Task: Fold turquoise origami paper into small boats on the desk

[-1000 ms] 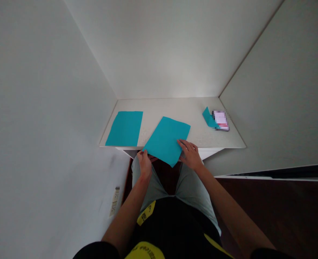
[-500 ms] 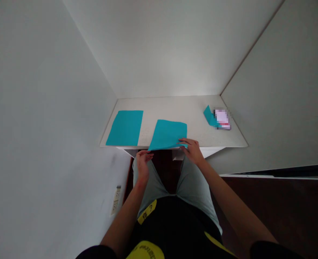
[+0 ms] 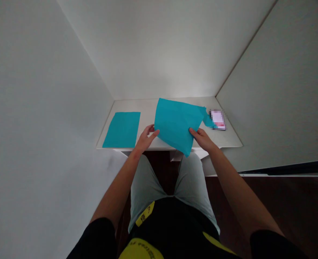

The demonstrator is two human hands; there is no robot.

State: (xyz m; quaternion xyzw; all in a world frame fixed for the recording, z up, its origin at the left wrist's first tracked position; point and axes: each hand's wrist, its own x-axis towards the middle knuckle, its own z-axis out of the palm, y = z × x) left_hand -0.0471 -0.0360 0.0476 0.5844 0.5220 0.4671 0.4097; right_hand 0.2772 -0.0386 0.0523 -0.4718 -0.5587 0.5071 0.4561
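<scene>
A blue sheet of paper (image 3: 179, 124) is raised off the white tabletop, tilted, with its lower right corner hanging past the front edge. My right hand (image 3: 203, 138) pinches its right side, thumb on the front face and the other fingers behind. At the left edge, my left hand (image 3: 147, 138) holds the sheet with its thumb in front; its fingertips go partly out of sight behind the paper. A second blue sheet (image 3: 122, 129) lies flat on the left part of the table.
The narrow white table (image 3: 148, 104) stands between walls. On its right lies a phone-like item with a blurred screen (image 3: 217, 119), beside a smaller blue piece (image 3: 209, 121) partly covered by the raised sheet. My knees are below the front edge.
The middle sheet has been lifted from the tabletop and turned, moving up and to the right. Both hands have risen with it, the left now at its left edge. The left sheet stays put.
</scene>
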